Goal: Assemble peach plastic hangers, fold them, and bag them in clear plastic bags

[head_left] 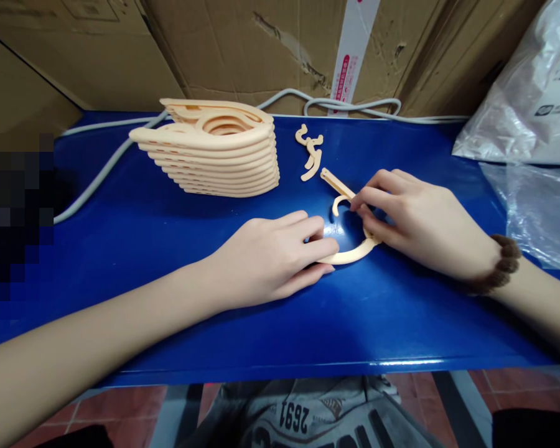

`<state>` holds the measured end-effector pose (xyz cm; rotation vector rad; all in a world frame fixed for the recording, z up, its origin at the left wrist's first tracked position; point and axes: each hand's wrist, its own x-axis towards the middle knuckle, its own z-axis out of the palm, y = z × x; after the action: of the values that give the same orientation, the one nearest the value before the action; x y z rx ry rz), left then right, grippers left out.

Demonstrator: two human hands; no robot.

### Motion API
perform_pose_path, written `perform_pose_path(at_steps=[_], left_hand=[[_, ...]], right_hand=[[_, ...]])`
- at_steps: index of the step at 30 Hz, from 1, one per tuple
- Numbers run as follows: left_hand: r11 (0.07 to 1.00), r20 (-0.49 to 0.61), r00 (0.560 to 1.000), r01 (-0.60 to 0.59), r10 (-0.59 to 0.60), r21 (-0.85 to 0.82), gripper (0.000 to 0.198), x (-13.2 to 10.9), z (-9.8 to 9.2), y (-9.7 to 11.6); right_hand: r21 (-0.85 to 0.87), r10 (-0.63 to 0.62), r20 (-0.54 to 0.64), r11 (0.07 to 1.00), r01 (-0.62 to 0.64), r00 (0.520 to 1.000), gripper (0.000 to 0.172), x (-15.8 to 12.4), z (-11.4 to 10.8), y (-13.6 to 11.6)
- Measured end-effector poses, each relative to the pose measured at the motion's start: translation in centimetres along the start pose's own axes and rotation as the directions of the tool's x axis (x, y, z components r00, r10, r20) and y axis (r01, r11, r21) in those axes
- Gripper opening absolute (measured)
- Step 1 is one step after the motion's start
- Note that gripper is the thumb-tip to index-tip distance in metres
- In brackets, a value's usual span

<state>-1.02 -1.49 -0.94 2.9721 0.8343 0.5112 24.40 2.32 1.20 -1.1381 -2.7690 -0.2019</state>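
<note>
Low over the blue tabletop, both my hands are on one cream plastic folding hanger (354, 256). My left hand (277, 258) pinches the end of its curved arm between thumb and fingers. My right hand (413, 214) closes around the joint, where a small hook (338, 205) and a narrow slotted arm (336, 182) stick out to the left. The fingers hide much of the joint. Farther back, a few loose cream hooks (312, 152) lie together. A tall stack of matching folded hanger bodies (214, 168) stands to their left.
Cardboard boxes (242, 50) line the back of the blue table (261, 348). A white cable (107, 168) runs along the rear and down the left side. Clear plastic bags (518, 106) rest at the right. The table's front edge is close to my lap.
</note>
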Motion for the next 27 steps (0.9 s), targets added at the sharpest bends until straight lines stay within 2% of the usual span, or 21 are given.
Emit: perform_pose_path(at_steps=[8, 10, 12, 15, 18, 22, 27], left_hand=[[0.994, -0.095, 0.990, 0.105, -0.101, 0.038, 0.030, 0.4, 0.5, -0.9], [0.992, -0.078, 0.989, 0.126, -0.124, 0.021, 0.047, 0.4, 0.8, -1.3], [0.987, -0.023, 0.987, 0.159, -0.159, 0.011, 0.073, 0.4, 1.1, -1.7], [0.966, 0.074, 0.963, 0.260, -0.259, 0.002, 0.101, 0.5, 1.4, -1.8], [0.941, 0.120, 0.933, 0.339, -0.339, 0.024, 0.112, 0.6, 1.3, -1.6], [0.937, 0.096, 0.932, 0.343, -0.348, 0.072, 0.111, 0.6, 1.3, -1.3], [0.947, 0.005, 0.967, 0.247, -0.254, 0.206, 0.102, 0.6, 0.6, -0.8]], right_hand=[[-0.188, 0.079, -0.001, 0.979, -0.078, 0.997, 0.025, 0.3, -0.1, 0.9], [-0.244, 0.083, 0.007, 0.966, -0.079, 0.997, 0.024, 0.4, -0.3, 1.0], [-0.260, 0.066, -0.023, 0.963, -0.070, 0.998, 0.026, 0.5, -0.5, 1.0], [-0.173, -0.039, -0.075, 0.985, 0.026, 0.996, 0.031, 0.3, -0.8, 0.3], [-0.041, -0.193, -0.071, 0.981, 0.190, 0.979, 0.031, 0.1, -0.8, -0.9], [0.066, -0.289, -0.050, 0.954, 0.292, 0.956, 0.034, -0.1, -0.3, -2.0], [0.170, -0.300, -0.020, 0.939, 0.299, 0.954, 0.021, 0.1, -0.1, -1.9]])
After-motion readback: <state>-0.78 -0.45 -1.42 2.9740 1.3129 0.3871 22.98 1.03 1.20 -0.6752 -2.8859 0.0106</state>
